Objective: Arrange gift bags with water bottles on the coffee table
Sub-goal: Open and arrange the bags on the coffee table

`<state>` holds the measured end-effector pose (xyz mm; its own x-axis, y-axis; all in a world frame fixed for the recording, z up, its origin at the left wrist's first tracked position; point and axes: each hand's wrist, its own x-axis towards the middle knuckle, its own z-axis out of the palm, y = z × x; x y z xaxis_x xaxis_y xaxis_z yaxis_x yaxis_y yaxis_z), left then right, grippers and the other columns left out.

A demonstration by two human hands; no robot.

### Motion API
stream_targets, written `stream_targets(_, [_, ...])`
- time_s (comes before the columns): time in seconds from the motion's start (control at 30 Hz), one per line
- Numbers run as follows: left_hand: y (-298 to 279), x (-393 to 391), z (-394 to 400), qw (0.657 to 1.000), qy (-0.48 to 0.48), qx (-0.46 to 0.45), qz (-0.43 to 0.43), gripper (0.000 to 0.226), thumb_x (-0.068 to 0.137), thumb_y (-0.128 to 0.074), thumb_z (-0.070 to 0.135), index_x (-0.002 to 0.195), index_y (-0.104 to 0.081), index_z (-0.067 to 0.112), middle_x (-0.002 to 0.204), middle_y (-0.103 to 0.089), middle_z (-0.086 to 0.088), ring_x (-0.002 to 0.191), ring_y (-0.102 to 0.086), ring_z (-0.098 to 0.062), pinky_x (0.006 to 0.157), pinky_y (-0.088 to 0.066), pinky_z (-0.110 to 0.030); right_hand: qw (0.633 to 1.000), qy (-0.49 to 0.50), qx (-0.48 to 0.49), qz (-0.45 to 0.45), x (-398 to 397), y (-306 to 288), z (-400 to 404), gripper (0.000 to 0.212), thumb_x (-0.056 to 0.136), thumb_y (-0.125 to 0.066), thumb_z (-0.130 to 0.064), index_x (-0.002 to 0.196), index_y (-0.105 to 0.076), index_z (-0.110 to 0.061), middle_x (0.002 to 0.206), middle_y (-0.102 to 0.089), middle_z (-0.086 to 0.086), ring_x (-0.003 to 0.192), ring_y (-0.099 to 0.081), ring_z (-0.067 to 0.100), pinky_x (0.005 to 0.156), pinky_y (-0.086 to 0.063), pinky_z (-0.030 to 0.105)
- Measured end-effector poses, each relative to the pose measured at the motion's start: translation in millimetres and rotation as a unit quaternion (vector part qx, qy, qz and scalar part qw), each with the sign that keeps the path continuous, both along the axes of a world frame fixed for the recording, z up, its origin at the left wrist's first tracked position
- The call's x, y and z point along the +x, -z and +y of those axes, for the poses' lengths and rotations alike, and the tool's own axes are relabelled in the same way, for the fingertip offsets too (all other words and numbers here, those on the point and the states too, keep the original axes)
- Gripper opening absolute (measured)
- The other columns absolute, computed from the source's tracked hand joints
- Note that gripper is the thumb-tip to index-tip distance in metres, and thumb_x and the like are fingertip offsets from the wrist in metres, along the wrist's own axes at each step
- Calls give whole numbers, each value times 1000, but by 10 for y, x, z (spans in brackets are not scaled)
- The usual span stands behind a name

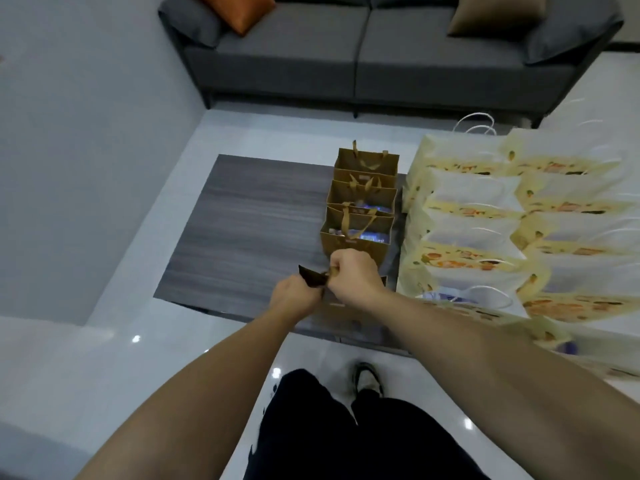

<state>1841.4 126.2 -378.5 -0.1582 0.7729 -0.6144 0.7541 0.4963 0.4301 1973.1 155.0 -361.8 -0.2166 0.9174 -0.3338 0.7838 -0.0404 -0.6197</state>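
Three brown gift bags (pixel 360 195) stand in a row on the dark wood coffee table (pixel 242 230); water bottles (pixel 372 236) show inside the nearer ones. A further brown bag (pixel 313 276) stands at the table's near edge, mostly hidden by my hands. My left hand (pixel 294 296) grips its dark left rim. My right hand (pixel 351 273) is curled round its ribbon handle, just in front of the row. Its inside is hidden.
Several cream patterned gift bags (pixel 491 230) with white cord handles fill the table's right side. A grey sofa (pixel 363 53) with cushions stands beyond the table. The floor is glossy white tile; my legs and a shoe (pixel 367 379) are below.
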Motion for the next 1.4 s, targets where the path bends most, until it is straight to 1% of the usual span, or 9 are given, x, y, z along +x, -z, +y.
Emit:
stream_targets(0.27, [731,-65,687,998,3,-55,-44,40,96,-60,44,124,-64,17,124,-67,-14,118,-59,-36,96,-49,-38,995,56,-79,-40,-35,587,618,30,79,-75,-21,62,-50,-21,72,-59,1,77,-60,29,64,-42,32])
stream_targets(0.57, [1315,-228,1188,990,67,-113,-46,29,95,-59,36,116,-67,17,116,-69,-10,113,-61,-31,87,-45,-30,988,95,-108,-50,-149,875,974,35,85,-70,-19,64,-43,-27,71,-54,-5,76,-53,21,70,-40,31])
stream_targets(0.67, [1339,-274,1282,988,77,-126,-42,29,95,-59,41,109,-71,17,114,-70,-11,112,-62,-32,91,-49,-34,985,110,-122,-52,-200,872,1013,30,84,-70,-23,67,-46,-26,77,-61,0,82,-62,27,74,-52,39])
stream_targets(0.77, [1287,-317,1419,984,102,-138,-39,23,93,-62,33,103,-72,15,108,-70,-11,108,-63,-31,87,-51,-34,985,95,-127,-73,-190,814,1042,10,83,-69,-23,85,-59,-20,90,-68,7,90,-64,32,77,-52,39])
stream_targets(0.9, [984,-273,1758,987,125,-98,-17,18,90,-60,27,101,-72,20,103,-70,-10,100,-65,-30,88,-56,-38,985,90,-91,-113,-132,665,1150,45,79,-70,-19,122,-62,-21,113,-68,8,108,-62,32,87,-52,38])
stream_targets(1.03, [457,-16,2163,982,187,-12,-29,21,94,-56,31,103,-71,19,105,-70,-10,102,-65,-29,91,-56,-40,980,135,-44,-137,46,335,1301,56,77,-70,-23,132,-58,-22,122,-62,8,116,-56,33,96,-51,43])
stream_targets(1.2, [-361,730,2483,928,350,122,-29,20,94,-57,30,106,-68,18,98,-66,-3,101,-64,-27,76,-45,-30,956,246,22,-159,619,-251,1276,52,83,-68,-28,134,-57,-18,125,-60,11,119,-54,35,97,-48,43])
stream_targets(1.3, [-773,1400,2448,881,434,181,-52,39,97,-54,32,131,-61,14,127,-64,-12,117,-59,-32,92,-51,-36,929,319,47,-181,1093,-629,1056,60,90,-64,-28,147,-47,-20,138,-54,10,128,-48,33,102,-45,42])
stream_targets(1.4, [-1133,2059,2151,818,524,224,-75,45,98,-54,33,139,-56,14,136,-61,-12,123,-57,-30,97,-49,-37,894,395,56,-203,1580,-966,581,62,93,-62,-30,151,-41,-22,141,-52,9,129,-47,32,100,-46,42])
